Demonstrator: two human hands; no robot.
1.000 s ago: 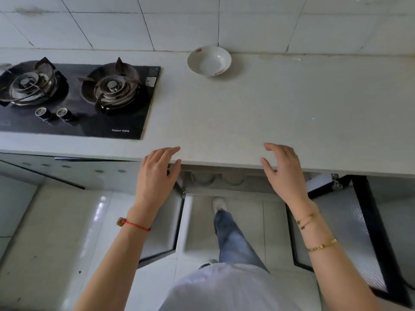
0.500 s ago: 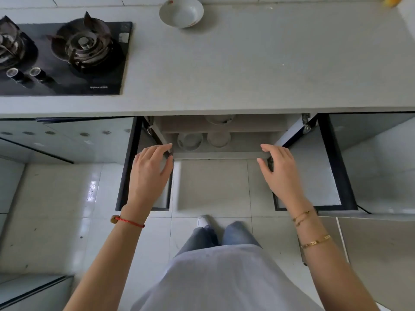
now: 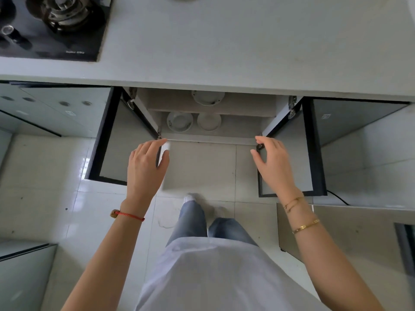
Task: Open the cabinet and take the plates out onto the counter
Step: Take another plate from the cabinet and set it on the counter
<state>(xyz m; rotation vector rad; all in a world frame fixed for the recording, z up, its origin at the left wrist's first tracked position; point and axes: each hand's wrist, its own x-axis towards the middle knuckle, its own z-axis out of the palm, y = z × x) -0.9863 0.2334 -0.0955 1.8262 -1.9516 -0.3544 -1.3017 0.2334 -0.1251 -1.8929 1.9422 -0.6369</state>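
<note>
Seen from above, the pale grey stone counter is running across the top of the view, and the white under-counter cabinet below its front edge is standing with two dark-framed doors swung out: the left door and the right door. Inside, three white round dishes are showing. One white plate is sitting on the upper shelf, partly hidden under the counter's front edge, and on the lower shelf two are lying side by side near the shelf's front edge, a white bowl-like dish on the left and a plain white plate on the right, close together. The left hand is hovering with fingers loosely spread in front of the cabinet's lower left corner, holding nothing, though I cannot tell whether its fingertips are touching the left door's edge. The right hand is likewise spread wide and empty by the lower right corner. One black glass gas hob is occupying the counter's far left corner, with one burner and one knob fully in view.
</note>
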